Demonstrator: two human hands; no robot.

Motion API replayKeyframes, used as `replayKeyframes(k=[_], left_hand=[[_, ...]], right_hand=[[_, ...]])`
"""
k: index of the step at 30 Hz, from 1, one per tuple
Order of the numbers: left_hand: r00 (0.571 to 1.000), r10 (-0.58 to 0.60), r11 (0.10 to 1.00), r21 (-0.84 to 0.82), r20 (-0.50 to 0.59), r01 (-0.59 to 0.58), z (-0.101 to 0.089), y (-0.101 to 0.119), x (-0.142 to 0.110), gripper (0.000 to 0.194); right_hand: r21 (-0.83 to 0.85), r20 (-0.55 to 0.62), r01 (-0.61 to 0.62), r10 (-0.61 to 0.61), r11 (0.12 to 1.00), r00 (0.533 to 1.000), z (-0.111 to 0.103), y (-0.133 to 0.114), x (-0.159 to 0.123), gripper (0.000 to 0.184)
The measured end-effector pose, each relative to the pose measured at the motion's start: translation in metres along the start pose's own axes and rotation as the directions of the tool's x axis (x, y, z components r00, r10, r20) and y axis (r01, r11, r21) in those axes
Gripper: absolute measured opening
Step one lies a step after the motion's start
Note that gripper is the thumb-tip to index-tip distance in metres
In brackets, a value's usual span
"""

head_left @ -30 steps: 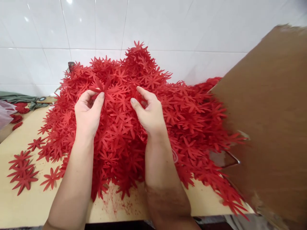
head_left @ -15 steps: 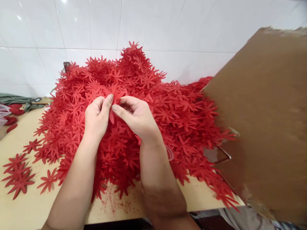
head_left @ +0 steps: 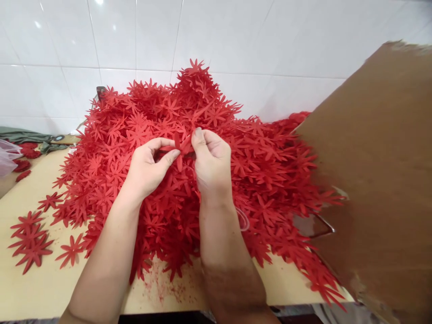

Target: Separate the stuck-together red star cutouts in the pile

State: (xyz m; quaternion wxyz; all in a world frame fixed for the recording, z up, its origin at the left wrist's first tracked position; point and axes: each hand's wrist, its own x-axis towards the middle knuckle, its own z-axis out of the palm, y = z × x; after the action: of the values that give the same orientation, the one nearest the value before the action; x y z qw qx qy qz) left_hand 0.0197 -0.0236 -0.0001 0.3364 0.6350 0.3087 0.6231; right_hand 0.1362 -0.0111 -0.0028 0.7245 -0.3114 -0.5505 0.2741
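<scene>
A red fabric flower cutout (head_left: 182,145) with long narrow petals is held between my two hands. My left hand (head_left: 150,166) pinches its left side with thumb and forefinger. On the other side, my right hand (head_left: 213,157) grips petals between thumb and curled fingers, the thumb pointing up. Behind and below both hands spreads a big heap of similar red flower cutouts (head_left: 135,126). Parts of the held flower are covered by my fingers, and it blends with the heap, so I cannot tell whether it is one layer or several.
A large brown cardboard piece (head_left: 381,180) stands at the right against the heap. Several loose red flowers (head_left: 33,243) lie on the pale tabletop (head_left: 30,288) at left. Green cloth (head_left: 23,135) lies farther back. A white tiled wall (head_left: 286,40) rises behind.
My left hand has turned from a thumb-up grip to a sideways pinch. My right hand has rotated thumb-up and risen slightly, still at the flower. The view has shifted a little left.
</scene>
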Motion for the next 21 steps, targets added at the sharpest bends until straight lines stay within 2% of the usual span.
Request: replayKeyframes(k=[4,7,9,11,13,15,18,21], left_hand=[[0.996,-0.044,0.998,0.039,-0.075,0.047,-0.003,0.000,0.002,0.009],[0.993,-0.072,0.989,0.122,-0.095,0.083,-0.004,-0.001,0.003,0.011],[0.996,-0.054,0.982,0.179,-0.069,0.066,-0.003,-0.002,0.002,0.011],[0.998,-0.045,0.972,0.228,-0.047,0.055,-0.002,-0.002,0.001,0.015],[0.996,-0.048,0.958,0.278,-0.069,0.065,-0.001,-0.003,0.000,0.023],[0.995,-0.043,0.951,0.303,-0.088,0.068,-0.002,-0.004,0.000,0.029],[0.998,-0.017,0.954,0.298,-0.061,0.034,-0.002,-0.006,0.000,0.029],[0.998,-0.009,0.950,0.310,-0.063,0.028,-0.001,-0.008,0.001,0.034]], right_hand=[[-0.037,-0.144,-0.053,0.048,0.998,0.988,-0.014,0.013,0.011,0.032],[-0.090,-0.147,-0.059,0.045,0.994,0.988,-0.025,0.020,0.018,0.031],[-0.135,-0.096,-0.024,0.011,0.990,0.995,-0.027,0.017,0.016,0.033],[-0.143,0.027,0.018,-0.014,0.990,1.000,-0.024,0.008,0.011,0.036],[-0.125,0.175,0.023,-0.001,0.992,0.985,-0.017,-0.003,0.003,0.039],[-0.121,0.281,-0.028,0.062,0.992,0.958,-0.009,-0.012,-0.003,0.040],[-0.098,0.336,-0.102,0.129,0.990,0.933,-0.001,-0.016,-0.008,0.039],[-0.035,0.291,-0.072,0.079,0.997,0.953,0.002,-0.013,-0.007,0.035]])
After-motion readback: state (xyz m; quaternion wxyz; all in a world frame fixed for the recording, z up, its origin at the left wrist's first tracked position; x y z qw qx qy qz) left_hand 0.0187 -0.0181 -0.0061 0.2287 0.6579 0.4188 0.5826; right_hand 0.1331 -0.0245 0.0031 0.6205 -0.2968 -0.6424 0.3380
